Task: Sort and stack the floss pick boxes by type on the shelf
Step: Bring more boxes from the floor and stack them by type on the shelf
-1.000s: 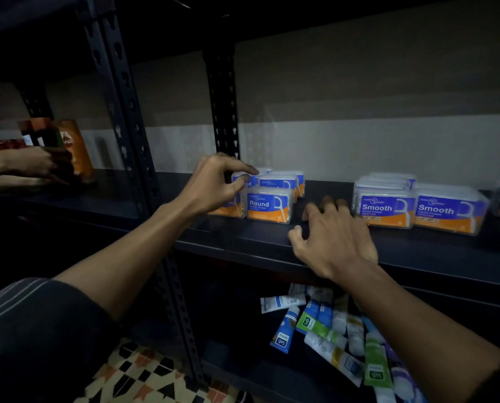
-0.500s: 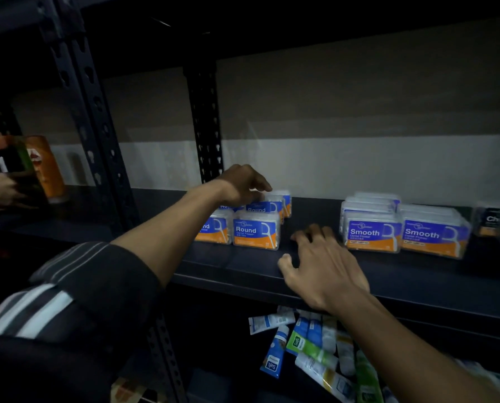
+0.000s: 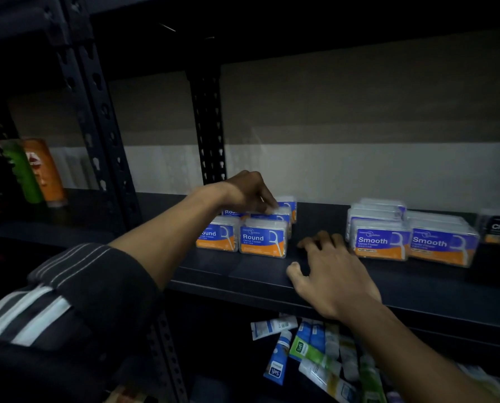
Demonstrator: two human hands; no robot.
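Several clear "Round" floss pick boxes (image 3: 262, 241) with blue and orange labels stand grouped on the dark shelf (image 3: 243, 271). My left hand (image 3: 248, 191) reaches over the back of that group, its fingertips curled down onto the top of a rear Round box (image 3: 280, 212). To the right stand several "Smooth" floss pick boxes (image 3: 381, 242) in stacked rows. My right hand (image 3: 330, 269) lies flat on the shelf between the two groups, fingers spread, holding nothing.
A dark box (image 3: 497, 228) sits at the far right of the shelf. Black slotted uprights (image 3: 211, 135) stand behind and to the left. Orange and green bottles (image 3: 39, 173) fill the left bay. Toothpaste tubes (image 3: 309, 353) lie on the lower shelf.
My left hand has gone from hovering in front of the Round boxes to reaching over them onto a rear box. My right hand stays on the shelf.
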